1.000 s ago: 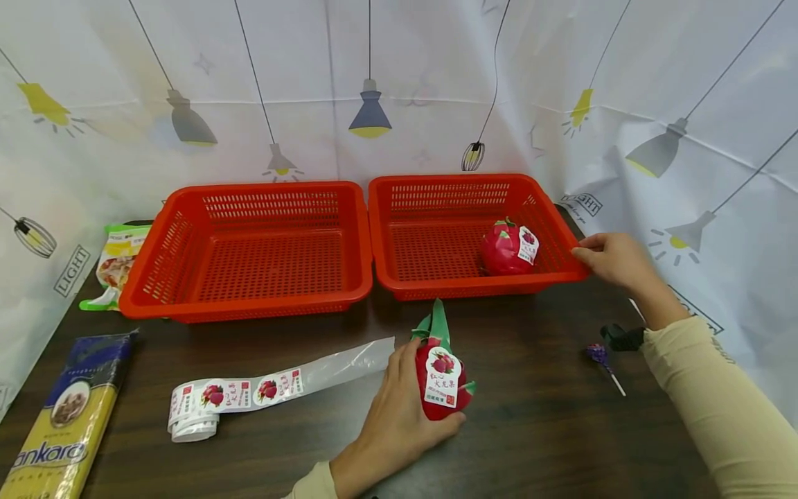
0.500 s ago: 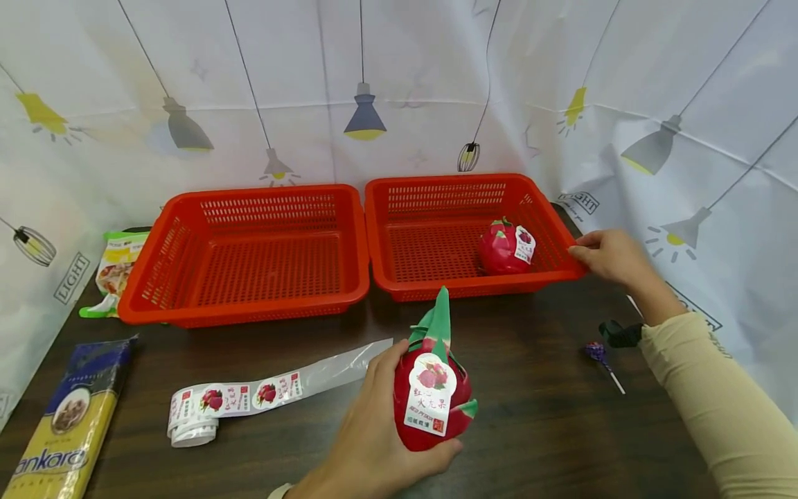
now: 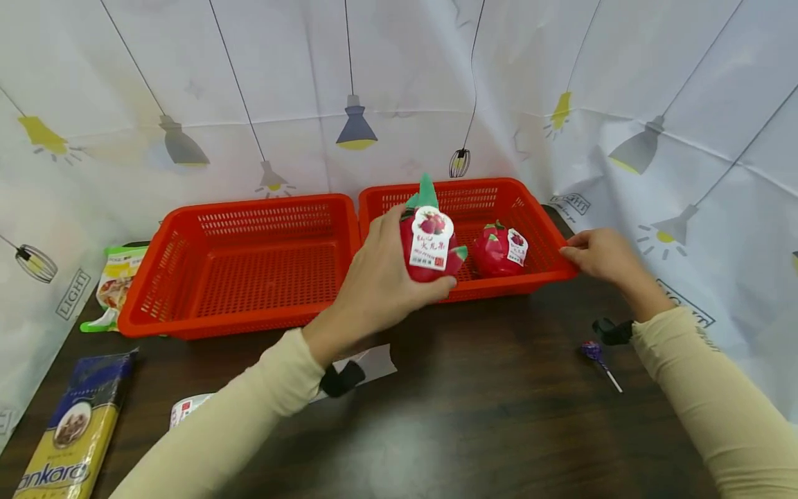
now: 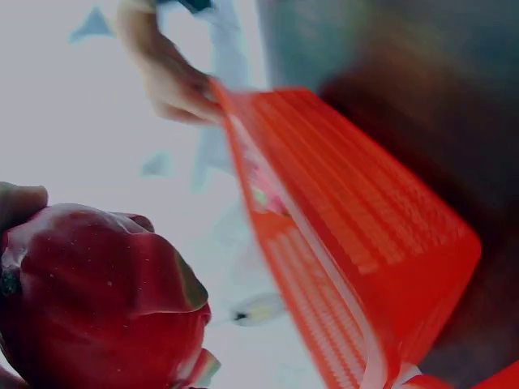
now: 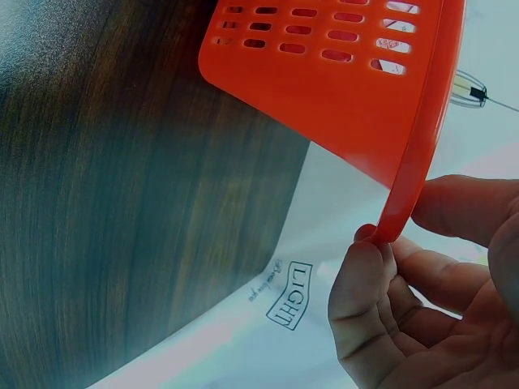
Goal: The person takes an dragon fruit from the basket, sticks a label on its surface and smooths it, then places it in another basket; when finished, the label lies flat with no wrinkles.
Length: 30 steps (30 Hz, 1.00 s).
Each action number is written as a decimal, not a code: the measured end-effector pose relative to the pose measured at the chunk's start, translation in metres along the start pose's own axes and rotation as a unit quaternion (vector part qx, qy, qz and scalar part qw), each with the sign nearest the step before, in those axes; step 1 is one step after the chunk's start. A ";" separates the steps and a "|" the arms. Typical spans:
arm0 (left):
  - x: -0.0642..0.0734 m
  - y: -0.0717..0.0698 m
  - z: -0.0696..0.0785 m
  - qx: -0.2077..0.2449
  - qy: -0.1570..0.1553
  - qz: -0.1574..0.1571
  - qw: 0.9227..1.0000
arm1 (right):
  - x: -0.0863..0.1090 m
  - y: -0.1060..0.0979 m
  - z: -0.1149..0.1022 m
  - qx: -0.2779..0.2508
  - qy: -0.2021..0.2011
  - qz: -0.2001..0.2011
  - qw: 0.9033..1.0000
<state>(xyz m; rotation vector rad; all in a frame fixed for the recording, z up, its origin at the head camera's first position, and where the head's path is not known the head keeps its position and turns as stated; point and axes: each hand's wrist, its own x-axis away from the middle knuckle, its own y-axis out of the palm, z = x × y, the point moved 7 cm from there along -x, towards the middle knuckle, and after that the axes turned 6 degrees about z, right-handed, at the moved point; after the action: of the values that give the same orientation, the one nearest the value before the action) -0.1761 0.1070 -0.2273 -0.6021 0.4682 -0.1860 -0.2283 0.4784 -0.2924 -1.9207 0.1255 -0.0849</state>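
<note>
My left hand (image 3: 382,277) holds a red dragon fruit (image 3: 408,242) with green tips and a white printed label facing me. In the head view this fruit overlaps the front left part of the right red basket (image 3: 455,294); the left wrist view shows the fruit (image 4: 97,300) up beside the basket's rim. A second labelled dragon fruit (image 3: 492,253) lies in that basket, toward its right side. With thumb and curled fingers my right hand (image 3: 603,255) pinches the basket's right front corner, also seen in the right wrist view around the rim (image 5: 426,154).
Left of it stands another red basket (image 3: 249,277). A label roll (image 3: 183,409) lies partly behind my left sleeve. A yellow and blue pasta packet (image 3: 75,430) is at the left, a green-edged food bag (image 3: 115,284) behind it. A lollipop (image 3: 592,352) lies near my right forearm.
My left hand has lifted the dragon fruit from over the front of the table up and forward to the right basket. My right hand keeps its pinch on the corner.
</note>
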 end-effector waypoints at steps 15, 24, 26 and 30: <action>-0.098 0.118 -0.045 -0.235 -0.035 -0.120 0.964 | 0.001 0.000 -0.002 0.001 -0.003 -0.005 1.000; -0.094 0.151 -0.069 -0.197 -0.062 -0.145 0.968 | 0.002 0.004 -0.001 -0.008 0.004 -0.002 1.000; -0.095 0.156 -0.070 -0.186 -0.065 -0.144 0.970 | 0.003 0.002 0.001 -0.013 0.008 0.003 1.000; -0.095 0.160 -0.074 -0.172 -0.076 -0.146 0.971 | 0.004 0.002 0.002 -0.023 0.015 0.006 1.000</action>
<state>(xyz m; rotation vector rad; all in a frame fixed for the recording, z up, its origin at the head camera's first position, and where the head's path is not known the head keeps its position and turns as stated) -0.2897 0.2290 -0.3391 -1.0186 0.2620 -0.3391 -0.2241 0.4786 -0.2950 -1.9645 0.1589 -0.1036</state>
